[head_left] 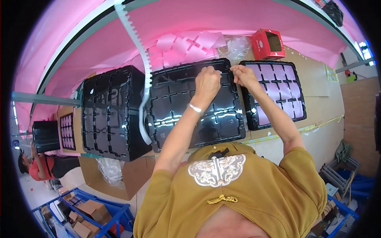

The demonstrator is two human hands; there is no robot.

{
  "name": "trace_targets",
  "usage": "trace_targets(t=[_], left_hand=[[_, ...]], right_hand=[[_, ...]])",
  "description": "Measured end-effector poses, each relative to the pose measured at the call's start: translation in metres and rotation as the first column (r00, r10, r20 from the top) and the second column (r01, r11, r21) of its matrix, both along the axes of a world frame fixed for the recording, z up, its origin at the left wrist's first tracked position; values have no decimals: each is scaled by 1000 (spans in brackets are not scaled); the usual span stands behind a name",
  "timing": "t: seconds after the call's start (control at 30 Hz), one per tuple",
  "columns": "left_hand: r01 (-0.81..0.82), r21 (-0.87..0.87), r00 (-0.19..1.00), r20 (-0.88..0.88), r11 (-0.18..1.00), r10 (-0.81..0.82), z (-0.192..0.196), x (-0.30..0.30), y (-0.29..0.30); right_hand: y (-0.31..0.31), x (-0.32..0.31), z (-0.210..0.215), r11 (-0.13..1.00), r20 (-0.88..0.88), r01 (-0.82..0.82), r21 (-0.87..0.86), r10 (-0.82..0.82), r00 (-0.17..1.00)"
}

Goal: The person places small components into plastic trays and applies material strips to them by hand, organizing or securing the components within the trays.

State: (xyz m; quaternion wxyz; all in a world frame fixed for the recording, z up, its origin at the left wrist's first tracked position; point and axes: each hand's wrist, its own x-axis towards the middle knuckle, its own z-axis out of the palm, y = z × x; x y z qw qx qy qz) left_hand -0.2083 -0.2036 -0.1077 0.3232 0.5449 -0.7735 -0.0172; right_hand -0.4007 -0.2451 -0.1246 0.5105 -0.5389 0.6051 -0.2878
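A glossy black tray (186, 115) with empty cross-shaped pockets lies in front of me on the cardboard-covered table. My left hand (206, 82), a thin bracelet on its wrist, is curled over the tray's far rim. My right hand (244, 75) pinches the same rim at the far right corner, almost touching the left. Whatever small thing may sit between the fingertips is too tiny to make out. A second black tray (294, 104), its pockets filled with pale pink pieces, lies just right of my right forearm.
A stack of black trays (111, 115) stands to the left, behind a white toothed strip (139, 63). Loose pink pieces (186, 47), a clear bag (238, 45) and a red box (268, 43) lie behind. Another person (33, 166) works far left near a blue cart (93, 214) of cartons.
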Motion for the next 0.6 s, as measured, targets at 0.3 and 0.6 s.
trace_targets(t=[0.3, 0.6], left_hand=[[-40, 106, 941, 339, 994, 2, -29, -39, -43], [-178, 152, 874, 478, 972, 85, -25, -52, -48]], right_hand=[[46, -52, -1, 985, 75, 161, -65, -157, 985], [62, -61, 1, 979, 196, 197, -46, -184, 963]])
